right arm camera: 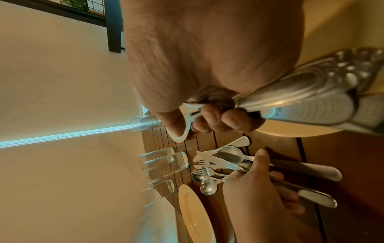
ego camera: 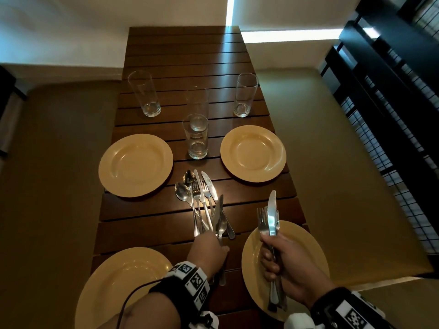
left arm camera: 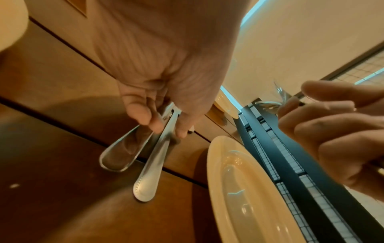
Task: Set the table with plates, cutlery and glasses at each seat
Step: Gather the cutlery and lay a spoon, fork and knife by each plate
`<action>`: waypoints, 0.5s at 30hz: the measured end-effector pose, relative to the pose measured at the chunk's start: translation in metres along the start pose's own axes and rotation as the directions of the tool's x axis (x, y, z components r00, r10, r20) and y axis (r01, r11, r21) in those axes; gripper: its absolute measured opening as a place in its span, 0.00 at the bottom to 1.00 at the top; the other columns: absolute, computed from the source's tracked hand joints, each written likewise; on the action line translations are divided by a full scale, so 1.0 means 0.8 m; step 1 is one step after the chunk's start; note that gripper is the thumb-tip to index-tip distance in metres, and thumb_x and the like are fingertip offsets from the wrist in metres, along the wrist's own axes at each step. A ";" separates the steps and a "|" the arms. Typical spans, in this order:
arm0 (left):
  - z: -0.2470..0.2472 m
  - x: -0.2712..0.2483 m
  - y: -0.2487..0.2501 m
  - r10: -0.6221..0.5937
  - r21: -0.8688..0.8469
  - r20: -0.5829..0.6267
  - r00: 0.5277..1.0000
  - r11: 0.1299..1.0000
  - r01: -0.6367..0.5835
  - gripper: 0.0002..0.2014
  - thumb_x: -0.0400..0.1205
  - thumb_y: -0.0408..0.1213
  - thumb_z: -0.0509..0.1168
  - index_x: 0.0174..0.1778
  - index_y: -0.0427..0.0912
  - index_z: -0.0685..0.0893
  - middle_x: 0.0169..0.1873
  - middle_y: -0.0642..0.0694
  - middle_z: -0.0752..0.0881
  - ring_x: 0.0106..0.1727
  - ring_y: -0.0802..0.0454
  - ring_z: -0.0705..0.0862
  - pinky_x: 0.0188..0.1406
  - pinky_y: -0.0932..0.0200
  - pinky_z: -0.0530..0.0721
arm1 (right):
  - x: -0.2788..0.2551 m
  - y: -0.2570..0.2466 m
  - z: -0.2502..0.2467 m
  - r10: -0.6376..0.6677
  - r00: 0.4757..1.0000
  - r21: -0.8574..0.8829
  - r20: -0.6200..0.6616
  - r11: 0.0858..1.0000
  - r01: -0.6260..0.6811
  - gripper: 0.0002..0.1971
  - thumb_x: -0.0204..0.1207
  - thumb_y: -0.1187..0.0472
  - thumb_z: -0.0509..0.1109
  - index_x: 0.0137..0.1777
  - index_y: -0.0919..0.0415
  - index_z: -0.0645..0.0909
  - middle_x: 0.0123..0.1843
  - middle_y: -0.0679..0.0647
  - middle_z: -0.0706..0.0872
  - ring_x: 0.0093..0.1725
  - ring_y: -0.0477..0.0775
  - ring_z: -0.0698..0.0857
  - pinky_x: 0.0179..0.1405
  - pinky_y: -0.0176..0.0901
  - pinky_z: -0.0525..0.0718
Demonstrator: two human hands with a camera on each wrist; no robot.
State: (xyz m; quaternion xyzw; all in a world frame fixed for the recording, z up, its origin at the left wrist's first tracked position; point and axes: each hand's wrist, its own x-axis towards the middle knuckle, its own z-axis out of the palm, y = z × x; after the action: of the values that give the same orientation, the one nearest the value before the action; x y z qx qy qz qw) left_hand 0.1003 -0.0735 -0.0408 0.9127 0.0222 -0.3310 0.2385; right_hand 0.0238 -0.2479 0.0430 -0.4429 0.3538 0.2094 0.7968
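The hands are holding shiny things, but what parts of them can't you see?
- Left hand, head view: its fingers hide how many pieces it grips.
- Right hand, head view: the knife covers part of the fork.
- Right wrist view: handles are blurred and cut off by the edge.

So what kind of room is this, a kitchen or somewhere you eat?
Likely a dining spot: a slatted wooden table laid with yellow plates, tall glasses and loose cutlery.

Dining room: slatted wooden table [ego camera: 185,55], plates [ego camera: 135,165]
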 end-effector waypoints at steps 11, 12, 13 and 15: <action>-0.023 -0.013 0.012 0.002 0.146 0.004 1.000 0.989 -0.003 0.09 0.78 0.40 0.63 0.46 0.45 0.88 0.40 0.48 0.89 0.41 0.49 0.89 0.42 0.55 0.90 | 0.009 -0.001 0.009 -0.024 0.999 -0.112 -0.048 0.994 0.018 0.08 0.85 0.58 0.66 0.55 0.63 0.78 0.32 0.54 0.78 0.26 0.50 0.75 0.27 0.45 0.76; -0.028 -0.014 0.012 0.003 0.115 0.007 1.000 0.993 -0.003 0.09 0.79 0.39 0.62 0.46 0.44 0.88 0.40 0.47 0.89 0.40 0.49 0.89 0.41 0.55 0.90 | 0.010 -0.001 0.012 -0.028 0.998 -0.111 -0.053 0.994 0.022 0.08 0.85 0.58 0.66 0.56 0.63 0.78 0.31 0.54 0.78 0.26 0.50 0.75 0.28 0.45 0.76; -0.032 -0.016 0.011 0.008 0.080 0.012 1.000 0.997 -0.009 0.10 0.80 0.38 0.62 0.47 0.43 0.88 0.40 0.47 0.89 0.40 0.50 0.88 0.39 0.56 0.89 | 0.011 -0.001 0.014 -0.028 0.998 -0.108 -0.061 0.994 0.021 0.08 0.85 0.59 0.66 0.57 0.63 0.78 0.31 0.54 0.78 0.26 0.50 0.75 0.28 0.46 0.76; -0.044 -0.021 0.011 0.028 0.011 0.024 0.999 1.000 -0.028 0.10 0.82 0.39 0.62 0.48 0.42 0.89 0.40 0.47 0.89 0.39 0.51 0.87 0.33 0.60 0.84 | 0.015 0.000 0.017 -0.021 0.997 -0.100 -0.080 0.995 0.013 0.10 0.86 0.59 0.65 0.61 0.65 0.77 0.30 0.53 0.77 0.26 0.49 0.74 0.28 0.46 0.75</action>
State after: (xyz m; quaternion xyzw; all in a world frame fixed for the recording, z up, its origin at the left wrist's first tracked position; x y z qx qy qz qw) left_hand 0.1099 -0.0635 -0.0036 0.9103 0.0047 -0.3383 0.2383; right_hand 0.0367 -0.2360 0.0393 -0.4931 0.3713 0.2019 0.7604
